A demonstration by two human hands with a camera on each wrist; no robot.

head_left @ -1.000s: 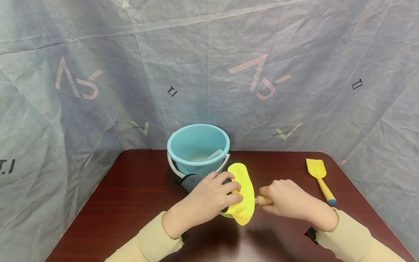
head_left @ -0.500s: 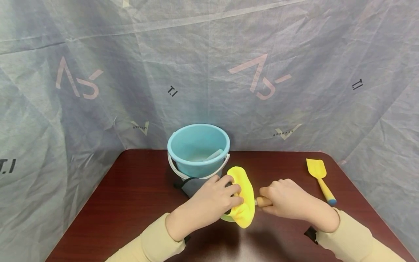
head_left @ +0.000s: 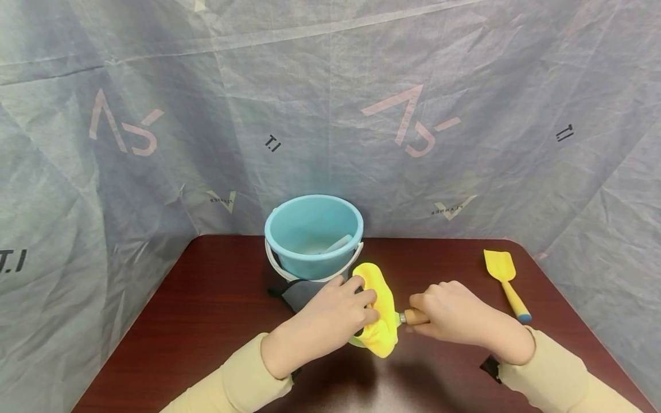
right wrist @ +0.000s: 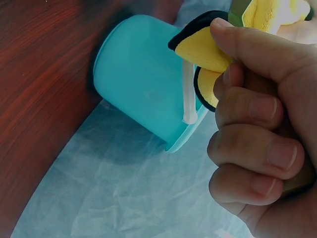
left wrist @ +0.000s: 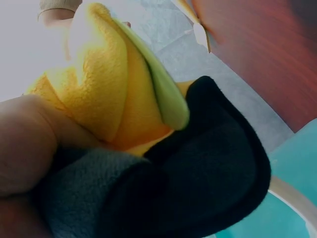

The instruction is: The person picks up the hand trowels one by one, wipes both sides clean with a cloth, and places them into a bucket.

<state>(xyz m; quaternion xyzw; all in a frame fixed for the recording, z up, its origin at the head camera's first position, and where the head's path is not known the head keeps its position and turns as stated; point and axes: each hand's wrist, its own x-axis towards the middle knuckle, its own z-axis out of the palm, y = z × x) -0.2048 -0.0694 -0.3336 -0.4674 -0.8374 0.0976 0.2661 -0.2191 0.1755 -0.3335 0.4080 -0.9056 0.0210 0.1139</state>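
My left hand (head_left: 338, 312) holds a yellow and grey cloth (head_left: 379, 312) with a dark edge, folded around the blade of a small garden trowel. Its green blade (left wrist: 171, 101) shows between the folds in the left wrist view. The trowel's wooden handle (head_left: 416, 316) sits in my right hand (head_left: 450, 314), whose fingers curl round it. Most of the blade is hidden by the cloth, so its full shape cannot be seen. The grey side of the cloth hangs toward the bucket.
A light blue bucket (head_left: 310, 265) with a white handle stands behind my left hand, with a pale blue piece (head_left: 339, 244) inside. On the right of the dark red table (head_left: 217, 310) lies a yellow shovel (head_left: 500, 265) with a blue handle end. Grey sheeting surrounds the table.
The left hand and cloth have moved slightly down, then a little left along the blade, and a bit of green now shows beside the metal collar. The right hand stays almost still.
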